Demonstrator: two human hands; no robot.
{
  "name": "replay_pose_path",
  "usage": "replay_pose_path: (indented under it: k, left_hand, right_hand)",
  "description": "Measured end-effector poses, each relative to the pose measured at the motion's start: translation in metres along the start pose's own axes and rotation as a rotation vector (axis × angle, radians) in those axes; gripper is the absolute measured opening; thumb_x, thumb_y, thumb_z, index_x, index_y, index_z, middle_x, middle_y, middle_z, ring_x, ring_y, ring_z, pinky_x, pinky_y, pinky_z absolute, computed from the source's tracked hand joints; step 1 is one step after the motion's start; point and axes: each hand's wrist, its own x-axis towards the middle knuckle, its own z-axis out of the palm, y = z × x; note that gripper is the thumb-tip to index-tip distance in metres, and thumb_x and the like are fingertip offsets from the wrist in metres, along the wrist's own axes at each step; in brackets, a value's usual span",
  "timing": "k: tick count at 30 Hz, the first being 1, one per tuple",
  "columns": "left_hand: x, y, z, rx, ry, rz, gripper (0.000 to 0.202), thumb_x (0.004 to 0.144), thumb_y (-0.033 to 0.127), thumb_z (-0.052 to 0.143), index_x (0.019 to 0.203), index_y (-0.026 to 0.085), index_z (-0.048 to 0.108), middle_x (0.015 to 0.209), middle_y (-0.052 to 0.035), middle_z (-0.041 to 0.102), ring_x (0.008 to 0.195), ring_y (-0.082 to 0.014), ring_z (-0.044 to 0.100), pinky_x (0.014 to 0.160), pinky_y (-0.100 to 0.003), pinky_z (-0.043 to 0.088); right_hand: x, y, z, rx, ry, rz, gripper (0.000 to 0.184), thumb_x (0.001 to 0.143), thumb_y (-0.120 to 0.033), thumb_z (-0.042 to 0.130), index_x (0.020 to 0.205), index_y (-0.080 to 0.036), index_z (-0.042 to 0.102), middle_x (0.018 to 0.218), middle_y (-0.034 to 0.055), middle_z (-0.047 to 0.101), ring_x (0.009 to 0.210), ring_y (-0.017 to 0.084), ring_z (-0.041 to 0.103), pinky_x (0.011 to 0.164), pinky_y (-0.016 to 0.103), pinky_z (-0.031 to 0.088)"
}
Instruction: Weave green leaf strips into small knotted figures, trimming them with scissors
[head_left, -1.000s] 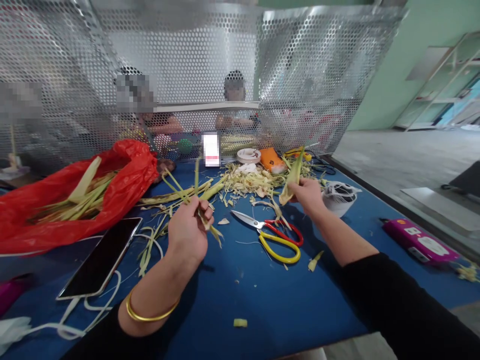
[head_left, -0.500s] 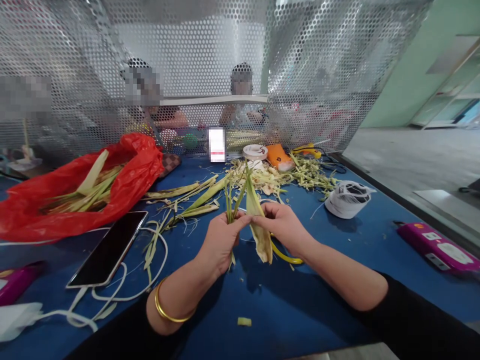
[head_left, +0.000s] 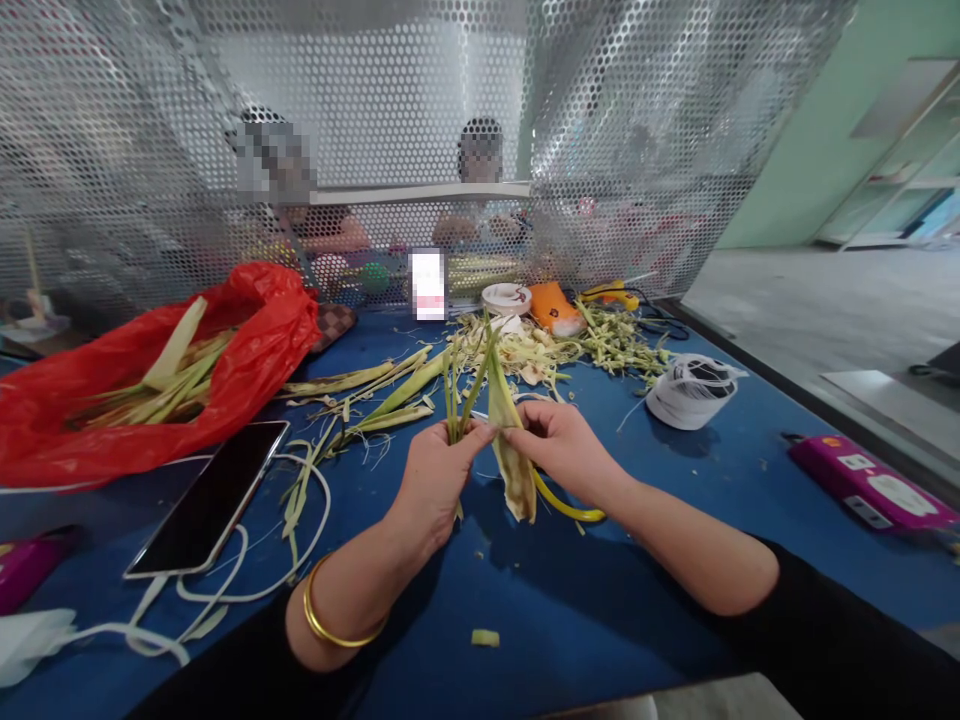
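Note:
My left hand (head_left: 436,475) is closed around a few thin green stalks (head_left: 453,395) that stick up past its fingers. My right hand (head_left: 564,448) pinches a broad leaf (head_left: 514,478), green at its pointed top and brown-blotched at its wide lower end. Thumb and fingertips of both hands nearly meet at the leaf's left edge. Behind and below the right hand a yellow curved strip or tube (head_left: 574,510) shows on the blue table (head_left: 600,625); part of it is hidden. A small pale green piece (head_left: 485,637) lies nearer to me.
Loose leaves (head_left: 409,385) and a trimmings heap (head_left: 517,350) lie beyond my hands. At left are a red bag (head_left: 270,350) of leaves and a phone (head_left: 214,500) with white cables. A white roll (head_left: 691,392) and purple device (head_left: 870,482) are right. People sit behind perforated mesh (head_left: 405,90).
The camera view has shifted slightly, so most things sit a little further left. Both hands keep their hold on the stalks and the leaf, with hardly any movement.

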Motion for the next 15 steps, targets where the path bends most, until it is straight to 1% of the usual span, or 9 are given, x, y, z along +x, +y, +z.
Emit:
replay_pose_path:
  k: [4, 7, 10, 12, 15]
  left_hand:
    - [-0.0013, -0.0005, 0.0013, 0.0, -0.014, -0.007, 0.031, 0.059, 0.033, 0.081, 0.072, 0.015, 0.06, 0.044, 0.011, 0.036, 0.039, -0.0034, 0.026, 0.04, -0.019, 0.019]
    - [-0.0017, -0.0006, 0.0023, 0.014, 0.022, 0.012, 0.033, 0.055, 0.034, 0.083, 0.072, 0.014, 0.062, 0.045, 0.0096, 0.041, 0.04, -0.0045, 0.032, 0.041, -0.02, 0.024]
    - [-0.0008, -0.0001, 0.0023, 0.033, 0.065, 0.019, 0.032, 0.055, 0.035, 0.082, 0.069, 0.014, 0.063, 0.045, 0.0079, 0.045, 0.043, -0.0063, 0.038, 0.044, -0.021, 0.029]
    - [-0.0002, 0.0006, 0.0021, 0.046, 0.066, 0.015, 0.031, 0.055, 0.036, 0.082, 0.067, 0.014, 0.064, 0.045, 0.0069, 0.046, 0.044, -0.0074, 0.04, 0.046, -0.021, 0.031]
    - [-0.0006, 0.0012, 0.0023, 0.062, 0.061, 0.005, 0.028, 0.056, 0.035, 0.081, 0.064, 0.015, 0.064, 0.045, 0.0068, 0.046, 0.046, -0.0078, 0.04, 0.048, -0.022, 0.032]
  right_hand:
    - [-0.0019, 0.0017, 0.0021, 0.005, 0.001, 0.024, 0.023, 0.074, -0.027, 0.055, 0.056, -0.02, 0.042, 0.054, -0.0061, 0.035, 0.053, 0.01, 0.032, 0.048, 0.022, 0.026]
    - [-0.0038, 0.0036, 0.0056, -0.006, 0.005, 0.005, 0.026, 0.075, -0.027, 0.055, 0.056, -0.02, 0.04, 0.054, -0.0064, 0.034, 0.053, 0.009, 0.031, 0.048, 0.022, 0.025]
    - [-0.0046, 0.0042, 0.0072, -0.031, 0.011, -0.016, 0.027, 0.076, -0.028, 0.056, 0.056, -0.02, 0.039, 0.055, -0.0067, 0.034, 0.054, 0.009, 0.031, 0.048, 0.022, 0.025]
    - [-0.0046, 0.0037, 0.0069, -0.026, 0.007, -0.011, 0.027, 0.077, -0.029, 0.055, 0.056, -0.02, 0.04, 0.055, -0.0067, 0.034, 0.053, 0.009, 0.031, 0.048, 0.022, 0.025]
    - [-0.005, 0.0027, 0.0061, -0.036, 0.012, -0.017, 0.027, 0.077, -0.028, 0.054, 0.056, -0.02, 0.039, 0.054, -0.0066, 0.035, 0.053, 0.009, 0.031, 0.048, 0.022, 0.026]
